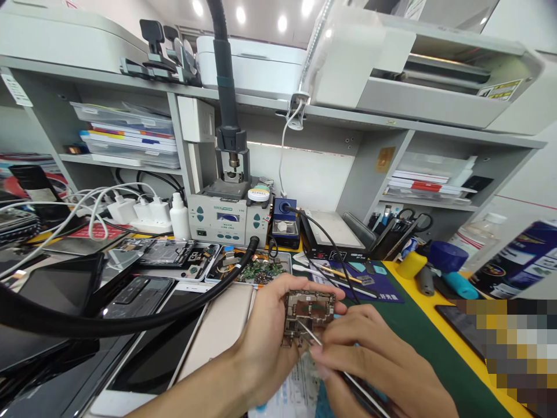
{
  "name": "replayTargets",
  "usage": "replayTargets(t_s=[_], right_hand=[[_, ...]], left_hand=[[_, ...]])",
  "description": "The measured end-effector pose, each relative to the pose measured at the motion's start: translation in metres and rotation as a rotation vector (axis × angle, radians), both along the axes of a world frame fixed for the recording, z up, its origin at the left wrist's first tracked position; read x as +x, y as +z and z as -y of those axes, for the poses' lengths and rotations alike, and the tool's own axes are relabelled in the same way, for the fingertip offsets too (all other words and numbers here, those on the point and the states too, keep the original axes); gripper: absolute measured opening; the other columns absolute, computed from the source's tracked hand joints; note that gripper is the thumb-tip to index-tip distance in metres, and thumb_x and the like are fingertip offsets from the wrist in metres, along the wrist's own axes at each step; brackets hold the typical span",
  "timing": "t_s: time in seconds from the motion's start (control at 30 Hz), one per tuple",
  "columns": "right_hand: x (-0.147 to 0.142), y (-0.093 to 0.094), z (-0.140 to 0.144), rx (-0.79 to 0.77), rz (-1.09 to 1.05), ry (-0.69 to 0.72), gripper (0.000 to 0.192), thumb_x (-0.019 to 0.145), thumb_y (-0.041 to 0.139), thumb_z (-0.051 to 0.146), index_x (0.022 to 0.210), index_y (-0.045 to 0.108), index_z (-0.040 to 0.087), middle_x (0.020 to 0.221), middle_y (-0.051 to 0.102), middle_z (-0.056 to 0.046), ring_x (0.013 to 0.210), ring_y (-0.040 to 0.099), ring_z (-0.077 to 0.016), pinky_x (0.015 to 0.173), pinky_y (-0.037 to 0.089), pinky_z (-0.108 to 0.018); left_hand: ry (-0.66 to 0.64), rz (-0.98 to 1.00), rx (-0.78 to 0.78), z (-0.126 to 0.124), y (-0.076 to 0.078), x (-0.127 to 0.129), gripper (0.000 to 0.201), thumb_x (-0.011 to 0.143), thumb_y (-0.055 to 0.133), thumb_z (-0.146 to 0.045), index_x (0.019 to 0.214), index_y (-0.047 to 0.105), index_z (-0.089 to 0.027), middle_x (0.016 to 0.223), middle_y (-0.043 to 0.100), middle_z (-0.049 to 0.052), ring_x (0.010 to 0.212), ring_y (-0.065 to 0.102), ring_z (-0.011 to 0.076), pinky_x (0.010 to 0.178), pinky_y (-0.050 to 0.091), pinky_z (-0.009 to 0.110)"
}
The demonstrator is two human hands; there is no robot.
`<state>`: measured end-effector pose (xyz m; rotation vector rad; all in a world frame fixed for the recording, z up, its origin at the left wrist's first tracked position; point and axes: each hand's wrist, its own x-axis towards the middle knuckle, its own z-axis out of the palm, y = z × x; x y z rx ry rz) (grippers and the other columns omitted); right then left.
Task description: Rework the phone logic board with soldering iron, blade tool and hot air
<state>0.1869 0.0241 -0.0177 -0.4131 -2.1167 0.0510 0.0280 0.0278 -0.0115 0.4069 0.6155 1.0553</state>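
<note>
Bright, even overhead light from ceiling spots (pixel 261 14) leaves only soft shadows; wide-angle distortion bends the shelf (pixel 304 113) edges, the near hands are slightly motion-blurred, and the lower right corner is pixelated.

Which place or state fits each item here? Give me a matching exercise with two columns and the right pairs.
Items:
1. circuit board
2. tweezers
3. white bottle
4. black hose

Places or states:
A. stands beside the rework station
B. held up in the left hand
C. lies across the phones at left
D. pinched in the right hand, tip at the board

Pairs: 1-B, 2-D, 3-A, 4-C
</note>
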Motion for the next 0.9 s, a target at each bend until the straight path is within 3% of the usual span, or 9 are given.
replayTargets(t_s=[0.67,0.9], right_hand=[[0.006,-0.008,0.001,-0.041,0.047,0.003,0.029,0.077,0.068,-0.007,0.093,0.074,0.016,0.085,0.073,-0.007,0.074,0.069,-0.0179,0.066,0.053,-0.034],[-0.002,0.000,0.000,0.054,-0.011,-0.034,0.022,0.079,0.064,-0.004,0.082,0.074,0.016,0.074,0.073,-0.006,0.063,0.068,-0.0163,0.058,0.052,-0.031]], left_hand=[[0.000,-0.009,-0.008,0.001,0.001,-0.001,0.049,0.091,0.047,-0.038,0.101,0.080,-0.004,0.092,0.078,0.017,0.075,0.068,0.0209,0.070,0.048,0.026],[0.004,-0.001,-0.002,0.001,0.001,0.000,0.048,0.091,0.047,-0.037,0.101,0.080,-0.003,0.091,0.077,0.017,0.073,0.065,0.0197,0.068,0.047,0.026]])
